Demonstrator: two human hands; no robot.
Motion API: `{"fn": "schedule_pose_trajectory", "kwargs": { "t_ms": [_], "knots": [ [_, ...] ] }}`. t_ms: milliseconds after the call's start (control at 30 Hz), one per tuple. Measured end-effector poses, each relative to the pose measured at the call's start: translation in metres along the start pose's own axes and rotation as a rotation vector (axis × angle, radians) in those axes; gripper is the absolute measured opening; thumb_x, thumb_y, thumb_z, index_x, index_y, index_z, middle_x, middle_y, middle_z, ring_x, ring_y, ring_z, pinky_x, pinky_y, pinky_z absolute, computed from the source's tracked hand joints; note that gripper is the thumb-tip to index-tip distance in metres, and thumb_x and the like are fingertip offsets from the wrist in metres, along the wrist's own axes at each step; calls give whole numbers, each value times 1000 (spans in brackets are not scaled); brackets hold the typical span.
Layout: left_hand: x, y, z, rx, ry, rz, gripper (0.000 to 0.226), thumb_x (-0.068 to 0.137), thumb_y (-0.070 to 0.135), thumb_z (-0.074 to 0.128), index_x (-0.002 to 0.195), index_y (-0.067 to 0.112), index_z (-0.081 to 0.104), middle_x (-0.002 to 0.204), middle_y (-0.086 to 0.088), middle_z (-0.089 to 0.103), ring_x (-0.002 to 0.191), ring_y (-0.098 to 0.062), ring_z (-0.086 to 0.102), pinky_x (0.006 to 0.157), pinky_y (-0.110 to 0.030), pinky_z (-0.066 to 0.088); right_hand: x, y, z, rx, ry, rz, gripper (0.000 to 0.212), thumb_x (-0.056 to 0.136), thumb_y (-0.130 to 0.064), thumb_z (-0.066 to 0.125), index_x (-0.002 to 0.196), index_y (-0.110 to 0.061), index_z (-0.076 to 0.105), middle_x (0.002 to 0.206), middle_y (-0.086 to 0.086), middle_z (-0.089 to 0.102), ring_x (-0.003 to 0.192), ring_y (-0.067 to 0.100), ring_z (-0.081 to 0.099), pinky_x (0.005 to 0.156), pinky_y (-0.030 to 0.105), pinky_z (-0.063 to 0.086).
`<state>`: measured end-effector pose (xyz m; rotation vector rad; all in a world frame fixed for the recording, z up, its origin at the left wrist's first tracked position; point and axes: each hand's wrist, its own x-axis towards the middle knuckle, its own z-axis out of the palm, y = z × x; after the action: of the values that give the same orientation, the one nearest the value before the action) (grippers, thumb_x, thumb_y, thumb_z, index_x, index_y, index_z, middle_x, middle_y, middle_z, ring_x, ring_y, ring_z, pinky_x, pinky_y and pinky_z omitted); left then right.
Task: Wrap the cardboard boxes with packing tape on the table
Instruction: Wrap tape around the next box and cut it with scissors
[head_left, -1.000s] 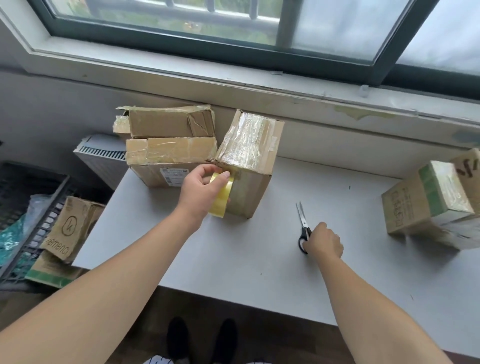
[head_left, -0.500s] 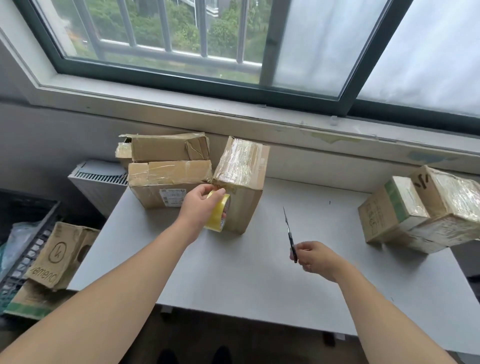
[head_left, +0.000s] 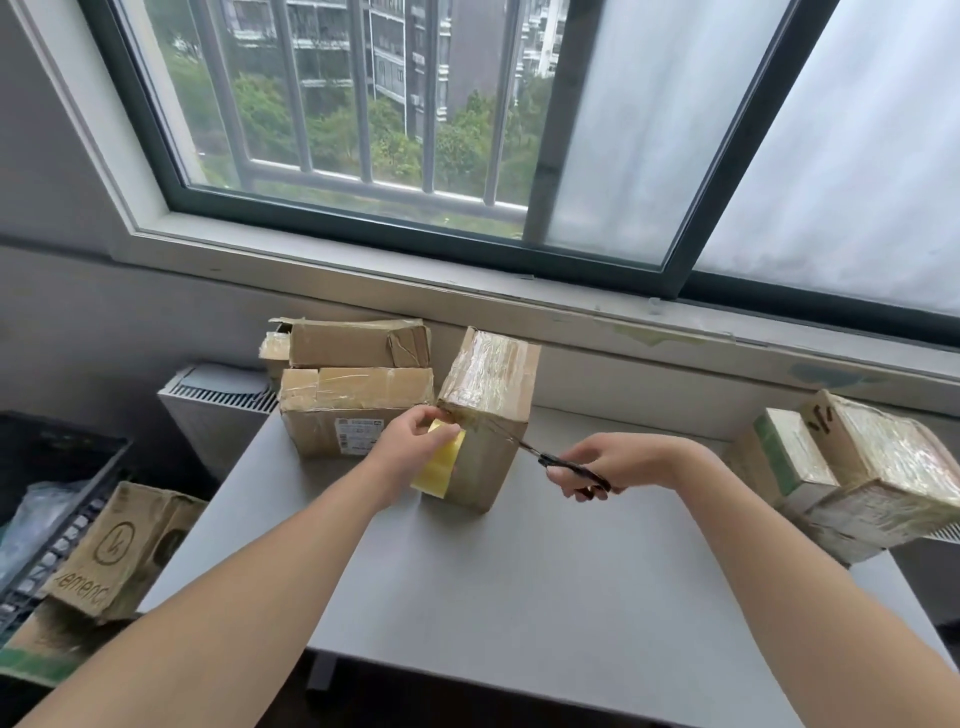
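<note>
at the far edge of the grey bench (head_left: 519, 571): clasping a yellow roll of packing tape (head_left: 439, 467) in the left grip (head_left: 410, 441), pressed against the near face of an upright cardboard box (head_left: 488, 410) glossy with tape on top. pinching black scissors (head_left: 556, 461) in the right grip (head_left: 618, 460), fingers curled round the handles, blades aimed at the box's right-hand edge; touching it or just short, hard to tell. stacked at the far left corner, two taped boxes (head_left: 358, 405). overhanging the right edge, a cluster of wrapped boxes (head_left: 878, 483). on the floor by the left edge, a printed carton (head_left: 119, 551).
</note>
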<state>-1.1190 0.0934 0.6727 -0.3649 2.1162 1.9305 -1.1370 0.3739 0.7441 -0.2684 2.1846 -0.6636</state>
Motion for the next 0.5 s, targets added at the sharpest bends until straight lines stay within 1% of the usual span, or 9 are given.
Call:
{"fn": "schedule_pose_trajectory", "kwargs": {
  "t_ms": [33,100,133,200,233,267,333,400,500],
  "knots": [
    [2,1,-1,1,-12,-6,33,81,42,79,108,29,66,118,-10,68,106,-35,66,95,-51,54,2,-2,-4,-43,-13,43,59,78,-81,57,86,-23,67,78,-10,64,70,12,48,71,29,36],
    [5,2,-2,4,-13,-17,19,91,32,76,107,28,65,119,-10,67,104,-32,64,90,-45,53,7,-5,-12,-75,-41,102,61,80,-82,57,82,-23,66,77,-9,65,70,13,49,71,26,41],
    [8,2,-3,4,-13,-27,15,93,29,74,106,28,65,119,-10,67,104,-32,64,91,-47,54,10,-8,-14,-85,-47,124,63,79,-84,57,82,-22,67,78,-8,65,71,14,50,71,25,45],
    [11,2,-4,14,-15,-44,15,94,26,74,106,27,65,118,-10,67,108,-34,67,94,-50,55,17,-13,-17,-110,-25,145,74,74,-87,59,91,-16,71,80,-7,66,71,15,52,71,24,48],
    [12,3,-5,28,-17,-53,17,94,27,74,108,27,66,118,-10,67,110,-35,67,94,-49,56,21,-16,-19,-127,-8,147,80,73,-88,60,98,-13,73,81,-7,66,71,15,53,70,24,47],
    [12,3,-6,40,-23,-61,20,94,27,74,111,26,66,118,-9,67,110,-34,67,91,-47,56,24,-20,-19,-149,5,145,84,73,-88,60,104,-11,72,81,-7,66,70,15,53,69,24,46],
    [14,3,-7,46,-41,-71,26,93,29,75,117,23,67,119,-9,69,108,-32,69,84,-44,57,30,-27,-21,-188,18,134,85,74,-87,60,107,-10,72,81,-7,66,68,13,53,65,23,43],
    [15,3,-10,81,-63,-73,27,90,32,76,115,24,68,117,-8,70,108,-31,68,81,-42,57,35,-33,-22,-202,26,104,81,73,-87,61,102,-12,72,80,-8,66,66,12,53,63,24,40],
    [18,6,-14,116,-72,-66,23,85,35,77,106,26,73,110,-6,72,109,-31,68,91,-48,57,41,-41,-27,-230,46,64,71,73,-86,63,91,-18,73,79,-9,68,63,11,53,62,24,42]
  ]
}}
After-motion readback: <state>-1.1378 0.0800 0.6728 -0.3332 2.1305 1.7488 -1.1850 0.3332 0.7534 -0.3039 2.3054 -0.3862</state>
